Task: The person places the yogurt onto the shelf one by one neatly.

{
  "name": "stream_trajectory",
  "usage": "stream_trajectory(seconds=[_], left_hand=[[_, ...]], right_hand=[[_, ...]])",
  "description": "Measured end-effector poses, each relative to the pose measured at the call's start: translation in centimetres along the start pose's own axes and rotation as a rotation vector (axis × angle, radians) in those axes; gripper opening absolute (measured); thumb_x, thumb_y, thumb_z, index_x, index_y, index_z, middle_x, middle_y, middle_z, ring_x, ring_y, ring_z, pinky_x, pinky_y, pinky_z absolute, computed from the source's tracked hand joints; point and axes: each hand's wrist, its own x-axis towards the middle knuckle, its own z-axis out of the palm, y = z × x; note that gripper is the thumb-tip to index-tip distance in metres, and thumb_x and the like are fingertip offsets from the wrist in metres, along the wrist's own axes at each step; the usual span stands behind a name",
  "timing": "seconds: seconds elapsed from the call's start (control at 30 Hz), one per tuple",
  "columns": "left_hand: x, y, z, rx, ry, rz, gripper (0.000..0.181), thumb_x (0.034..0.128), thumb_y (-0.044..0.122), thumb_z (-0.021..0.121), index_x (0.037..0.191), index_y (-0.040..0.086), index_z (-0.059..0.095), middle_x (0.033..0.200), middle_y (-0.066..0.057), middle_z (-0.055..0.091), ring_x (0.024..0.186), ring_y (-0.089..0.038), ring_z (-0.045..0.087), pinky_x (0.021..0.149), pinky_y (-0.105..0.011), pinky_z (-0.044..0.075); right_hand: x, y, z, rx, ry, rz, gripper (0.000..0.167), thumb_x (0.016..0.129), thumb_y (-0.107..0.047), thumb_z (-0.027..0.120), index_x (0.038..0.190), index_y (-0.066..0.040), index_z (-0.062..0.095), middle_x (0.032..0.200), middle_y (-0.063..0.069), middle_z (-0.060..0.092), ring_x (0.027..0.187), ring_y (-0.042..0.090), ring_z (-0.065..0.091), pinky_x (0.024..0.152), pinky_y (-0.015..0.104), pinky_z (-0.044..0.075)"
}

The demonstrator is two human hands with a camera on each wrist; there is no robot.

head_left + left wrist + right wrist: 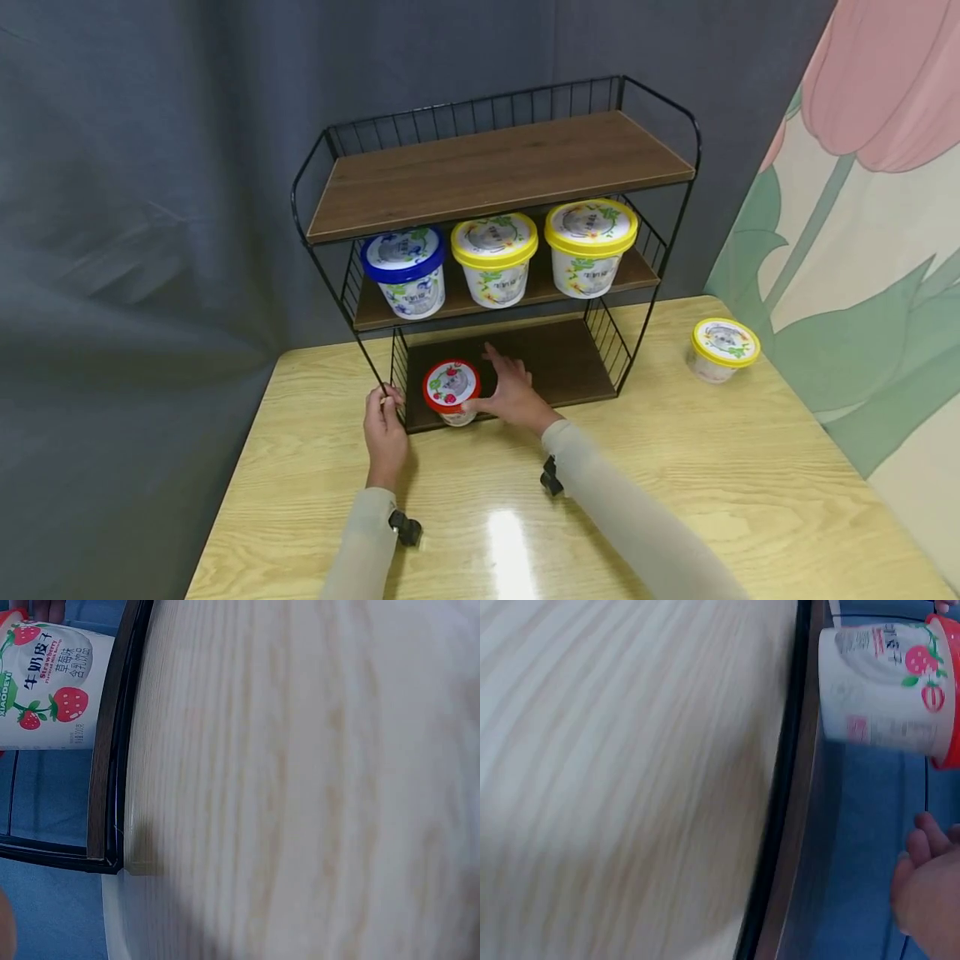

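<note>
A small tub with a red lid point(452, 382) and strawberry pictures stands at the left end of the rack's bottom shelf. My right hand point(513, 392) is just right of it, fingers spread and thumb by the lid; whether the thumb touches cannot be told. In the right wrist view, the fingers point(922, 844) are apart from the strawberry tub point(885, 686). My left hand point(385, 429) grips the front left post of the black wire rack point(367, 358) near its base. The left wrist view shows the strawberry tub point(52, 682) upright on the shelf.
On the middle shelf point(465, 315) stand a blue-lidded tub point(408, 275) and two yellow-lidded tubs, one in the middle point(497, 262) and one at right point(588, 250). The wooden top shelf point(502, 171) overhangs them. Another yellow-lidded tub point(722, 350) sits on the table point(675, 467) at right.
</note>
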Motion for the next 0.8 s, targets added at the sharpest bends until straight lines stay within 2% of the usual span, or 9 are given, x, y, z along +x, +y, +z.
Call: stream_trajectory(seconds=[0.1, 0.2, 0.27, 0.47, 0.63, 0.7, 0.8], left_hand=[[-0.1, 0.0, 0.0, 0.010, -0.003, 0.016, 0.016, 0.1006, -0.011, 0.038, 0.095, -0.019, 0.050, 0.095, -0.025, 0.054, 0.095, -0.040, 0.052, 0.084, -0.020, 0.046], [0.0, 0.1, -0.1, 0.023, 0.003, 0.009, 0.016, 0.1010, -0.009, 0.038, 0.094, -0.018, 0.050, 0.096, -0.022, 0.055, 0.096, -0.037, 0.053, 0.085, -0.019, 0.044], [0.0, 0.1, -0.2, 0.048, 0.011, 0.003, 0.017, 0.1015, -0.008, 0.038, 0.094, -0.016, 0.051, 0.097, -0.019, 0.055, 0.096, -0.034, 0.054, 0.086, -0.016, 0.043], [-0.3, 0.1, -0.3, 0.078, 0.035, 0.017, 0.015, 0.1001, -0.012, 0.038, 0.093, -0.016, 0.051, 0.095, -0.017, 0.054, 0.096, -0.026, 0.054, 0.085, -0.017, 0.043], [-0.1, 0.1, 0.0, 0.056, 0.035, 0.032, 0.016, 0.1001, -0.012, 0.038, 0.092, -0.018, 0.050, 0.095, -0.019, 0.054, 0.095, -0.031, 0.053, 0.086, -0.014, 0.041], [-0.1, 0.1, 0.2, 0.050, 0.034, 0.033, 0.016, 0.1003, -0.011, 0.038, 0.093, -0.018, 0.049, 0.096, -0.023, 0.054, 0.096, -0.036, 0.052, 0.086, -0.013, 0.040], [-0.3, 0.2, 0.4, 0.051, 0.034, 0.034, 0.015, 0.1002, -0.011, 0.038, 0.093, -0.018, 0.050, 0.096, -0.025, 0.054, 0.096, -0.036, 0.052, 0.086, -0.012, 0.040]], right_hand=[[-1.3, 0.7, -1.4, -0.088, 0.017, -0.012, 0.100, 0.083, -0.062, 0.070, 0.159, -0.018, 0.022, 0.155, 0.007, 0.042, 0.139, 0.037, 0.029, 0.109, 0.063, 0.021], [-2.5, 1.8, -2.9, -0.199, 0.027, -0.064, 0.080, 0.095, -0.061, 0.054, 0.157, -0.018, 0.028, 0.152, 0.009, 0.044, 0.136, 0.036, 0.030, 0.102, 0.058, 0.025], [-3.1, 2.5, -4.0, -0.272, 0.038, -0.108, 0.072, 0.098, -0.059, 0.047, 0.156, -0.019, 0.033, 0.150, 0.011, 0.045, 0.135, 0.036, 0.031, 0.100, 0.057, 0.025], [-5.0, 4.5, -6.2, -0.485, 0.084, -0.201, 0.065, 0.098, -0.059, 0.049, 0.150, -0.022, 0.042, 0.147, 0.006, 0.047, 0.135, 0.034, 0.035, 0.101, 0.060, 0.027], [-7.0, 6.1, -5.7, -0.650, 0.074, -0.328, 0.058, 0.099, -0.055, 0.050, 0.146, -0.022, 0.047, 0.149, 0.000, 0.046, 0.138, 0.030, 0.036, 0.100, 0.058, 0.031], [-7.5, 6.1, -5.4, -0.710, 0.073, -0.398, 0.058, 0.098, -0.055, 0.050, 0.146, -0.022, 0.048, 0.149, -0.003, 0.047, 0.139, 0.027, 0.037, 0.099, 0.056, 0.033], [-8.3, 5.9, -5.4, -0.768, 0.085, -0.477, 0.057, 0.099, -0.056, 0.047, 0.145, -0.023, 0.050, 0.148, -0.005, 0.050, 0.139, 0.023, 0.038, 0.099, 0.052, 0.034]])
